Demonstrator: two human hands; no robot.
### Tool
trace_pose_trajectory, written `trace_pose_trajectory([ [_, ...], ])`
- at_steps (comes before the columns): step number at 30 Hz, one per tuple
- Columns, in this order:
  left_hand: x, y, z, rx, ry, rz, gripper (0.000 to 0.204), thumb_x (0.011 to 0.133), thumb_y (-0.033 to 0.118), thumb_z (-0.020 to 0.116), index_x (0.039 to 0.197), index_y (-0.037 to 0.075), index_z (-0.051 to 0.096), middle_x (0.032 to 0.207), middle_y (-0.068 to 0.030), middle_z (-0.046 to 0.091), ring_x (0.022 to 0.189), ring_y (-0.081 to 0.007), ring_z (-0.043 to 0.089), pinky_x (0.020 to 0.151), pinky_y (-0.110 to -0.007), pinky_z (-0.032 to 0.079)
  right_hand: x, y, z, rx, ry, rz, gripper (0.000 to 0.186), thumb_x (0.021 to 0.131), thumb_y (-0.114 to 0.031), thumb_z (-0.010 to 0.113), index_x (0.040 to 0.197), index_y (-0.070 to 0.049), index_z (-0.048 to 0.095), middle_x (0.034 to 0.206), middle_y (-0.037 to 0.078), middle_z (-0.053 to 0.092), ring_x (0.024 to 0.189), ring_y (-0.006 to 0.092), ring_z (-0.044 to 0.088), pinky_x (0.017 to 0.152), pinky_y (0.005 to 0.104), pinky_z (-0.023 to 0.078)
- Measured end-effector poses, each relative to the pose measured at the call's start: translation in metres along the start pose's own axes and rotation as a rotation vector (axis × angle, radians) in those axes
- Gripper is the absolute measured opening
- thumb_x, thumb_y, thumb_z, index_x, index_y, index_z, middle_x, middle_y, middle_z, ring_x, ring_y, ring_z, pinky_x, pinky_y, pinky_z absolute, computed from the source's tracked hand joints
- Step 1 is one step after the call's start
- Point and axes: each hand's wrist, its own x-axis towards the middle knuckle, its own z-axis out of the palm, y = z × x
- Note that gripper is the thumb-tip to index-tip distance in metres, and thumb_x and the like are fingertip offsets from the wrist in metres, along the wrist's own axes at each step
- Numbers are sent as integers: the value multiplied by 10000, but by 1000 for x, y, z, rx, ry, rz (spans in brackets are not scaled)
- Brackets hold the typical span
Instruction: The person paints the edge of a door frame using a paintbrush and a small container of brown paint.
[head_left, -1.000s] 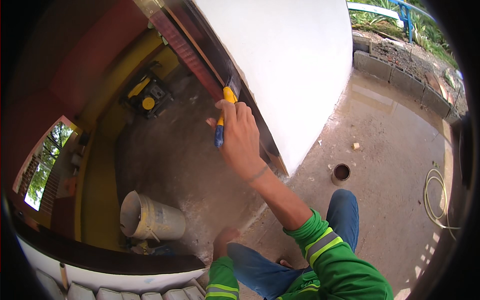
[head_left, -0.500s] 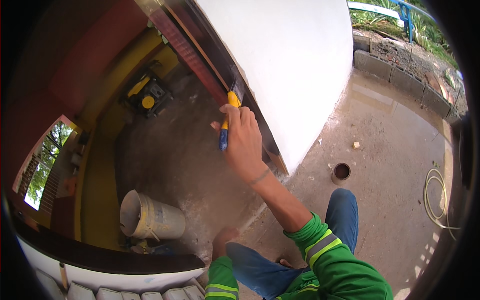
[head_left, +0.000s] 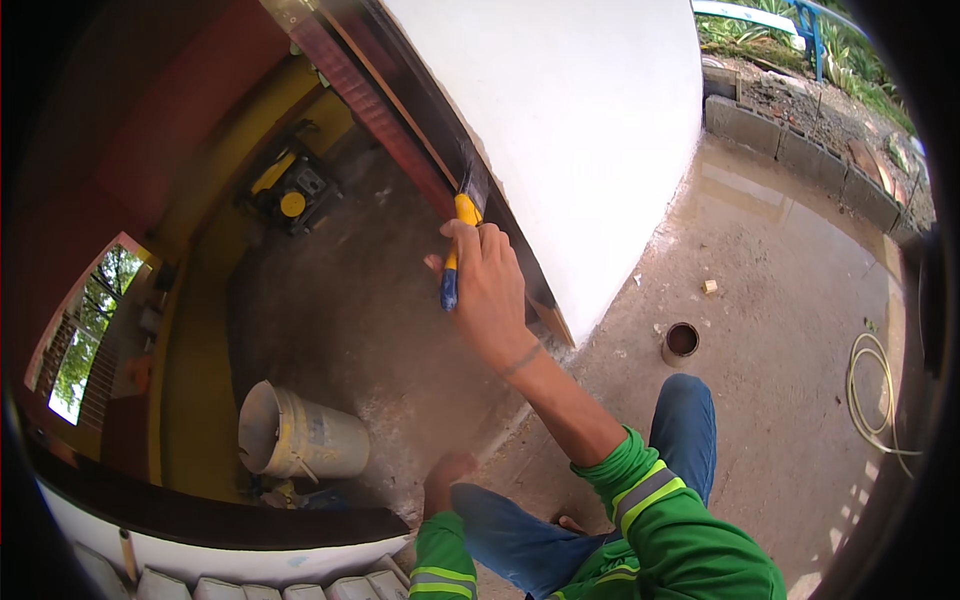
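My right hand [head_left: 482, 285] is closed around the yellow and blue handle of a paintbrush [head_left: 464, 215]. The dark bristles press against the dark brown door frame [head_left: 415, 95], which runs along the edge of a white wall [head_left: 570, 120]. Low in the picture, my left hand [head_left: 447, 478] is beside my bent left knee; it is blurred and its fingers cannot be made out. On the floor ahead of my right knee stands an open can [head_left: 681, 342] of dark brown paint or stain.
A dirty white bucket [head_left: 310, 435] lies on its side inside the doorway. Farther in sits a black and yellow machine [head_left: 294, 195]. To the right are a coiled pale hose [head_left: 872, 390], a small yellowish block [head_left: 709, 287] and a row of grey concrete blocks [head_left: 800, 160].
My right hand and the brush have shifted slightly down along the door frame, the bristles still against it. My left hand has hardly moved.
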Motion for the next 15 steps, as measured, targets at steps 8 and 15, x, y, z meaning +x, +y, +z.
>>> trace_pose_trajectory([
  [8, 3, 0, 1, -52, -10, -12, 378, 1019, 210, 394, 1081, -5, 698, 1030, -138, 748, 929, -236, 718, 844, -363, 556, -7, 6, 0, -13, -14, 1, 358, 893, -266, 702, 1161, -84, 551, 923, 126, 513, 876, 293, 541, 769, 411, 441],
  [15, 3, -12, -3, 29, 11, 7, 383, 1028, 252, 401, 1072, 15, 699, 1021, -125, 749, 922, -226, 718, 788, -370, 549, -13, -4, -19, 52, -46, -3, 347, 881, -176, 721, 1164, -69, 551, 919, 125, 511, 882, 317, 548, 759, 416, 461],
])
